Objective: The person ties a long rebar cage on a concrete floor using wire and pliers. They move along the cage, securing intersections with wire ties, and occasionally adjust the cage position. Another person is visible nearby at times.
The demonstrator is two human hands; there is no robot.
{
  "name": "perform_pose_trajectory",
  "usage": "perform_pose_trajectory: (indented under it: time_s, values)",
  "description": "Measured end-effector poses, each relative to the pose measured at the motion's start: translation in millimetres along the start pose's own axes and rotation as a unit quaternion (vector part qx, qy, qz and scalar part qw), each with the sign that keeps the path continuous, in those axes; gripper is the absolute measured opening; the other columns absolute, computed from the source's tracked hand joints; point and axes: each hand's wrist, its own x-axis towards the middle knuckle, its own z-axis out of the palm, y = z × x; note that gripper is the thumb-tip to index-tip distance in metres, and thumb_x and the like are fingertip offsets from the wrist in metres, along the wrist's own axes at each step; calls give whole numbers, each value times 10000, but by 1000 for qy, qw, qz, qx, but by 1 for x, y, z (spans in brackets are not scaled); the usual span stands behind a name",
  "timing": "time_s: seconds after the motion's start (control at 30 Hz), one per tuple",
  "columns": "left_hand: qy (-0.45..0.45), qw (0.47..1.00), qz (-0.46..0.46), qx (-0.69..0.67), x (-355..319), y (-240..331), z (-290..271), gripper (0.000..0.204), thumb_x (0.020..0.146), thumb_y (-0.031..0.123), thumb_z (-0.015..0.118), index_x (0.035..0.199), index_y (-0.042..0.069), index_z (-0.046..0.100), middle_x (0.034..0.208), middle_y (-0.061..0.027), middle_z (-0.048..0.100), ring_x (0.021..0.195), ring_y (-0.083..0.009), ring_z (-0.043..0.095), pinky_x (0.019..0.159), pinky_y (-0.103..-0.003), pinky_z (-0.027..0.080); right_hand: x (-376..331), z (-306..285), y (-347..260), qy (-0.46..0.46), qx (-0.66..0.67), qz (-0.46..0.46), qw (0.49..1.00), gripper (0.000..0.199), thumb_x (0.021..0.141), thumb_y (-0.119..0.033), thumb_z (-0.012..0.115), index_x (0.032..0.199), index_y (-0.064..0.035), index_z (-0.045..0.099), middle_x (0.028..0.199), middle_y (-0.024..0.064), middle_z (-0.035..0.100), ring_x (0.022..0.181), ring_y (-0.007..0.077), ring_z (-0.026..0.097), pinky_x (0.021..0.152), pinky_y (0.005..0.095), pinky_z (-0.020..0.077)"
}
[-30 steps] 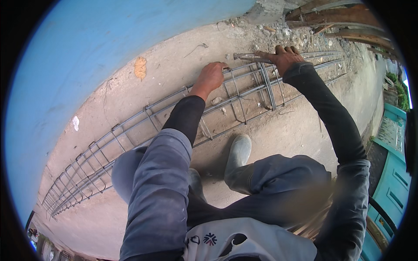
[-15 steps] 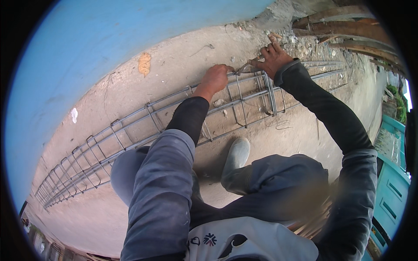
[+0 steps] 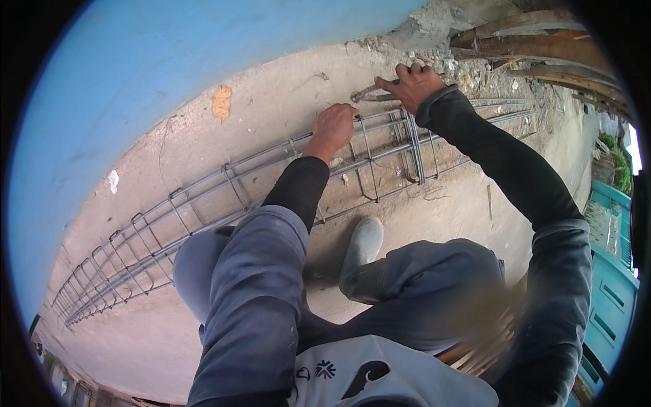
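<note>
A long rebar cage [image 3: 234,180] of steel bars and square stirrups lies on the ground, running from far left to upper right. My left hand [image 3: 332,127] is closed at the cage's far top bar, beside a stirrup corner; whether a thin wire is in its fingers is too small to tell. Just beyond it, my right hand [image 3: 415,87] grips the handles of pincers [image 3: 376,94], whose jaws point left and stand a little above my left fingertips. Several stirrups [image 3: 415,146] stand bunched together below my right hand.
A blue wall [image 3: 169,61] rises along the far side. Curved wooden boards [image 3: 529,47] and rubble [image 3: 434,27] lie at the upper right. My grey boot [image 3: 364,241] stands close to the cage's near side. A teal gate [image 3: 614,285] is at the right.
The pincers have lifted away from the bar, up and to the left with my right hand. My left hand stays at the same spot on the cage.
</note>
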Motion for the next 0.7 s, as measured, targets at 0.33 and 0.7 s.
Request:
perform_pose_trajectory:
  time_s: [0.33, 0.7]
  values:
    - [-54, 995, -22, -87, -1, -16, -3, 409, 747, -31, 529, 1105, 87, 688, 1113, -216, 637, 1077, -349, 588, 931, -426, 466, -11, -9, 83, -185, 246, -74, 949, 558, 899, -76, 497, 1413, -285, 443, 991, 177, 679, 921, 331, 668, 805, 457, 526]
    - [-86, 989, -45, -112, 9, 3, -4, 428, 735, 145, 683, 1162, 125, 662, 1189, -163, 631, 1103, -335, 590, 950, -391, 470, -106, 33, -38, -213, 272, -4, 938, 670, 839, -117, 593, 1446, -311, 385, 1138, 185, 615, 1026, 411, 609, 928, 486, 480]
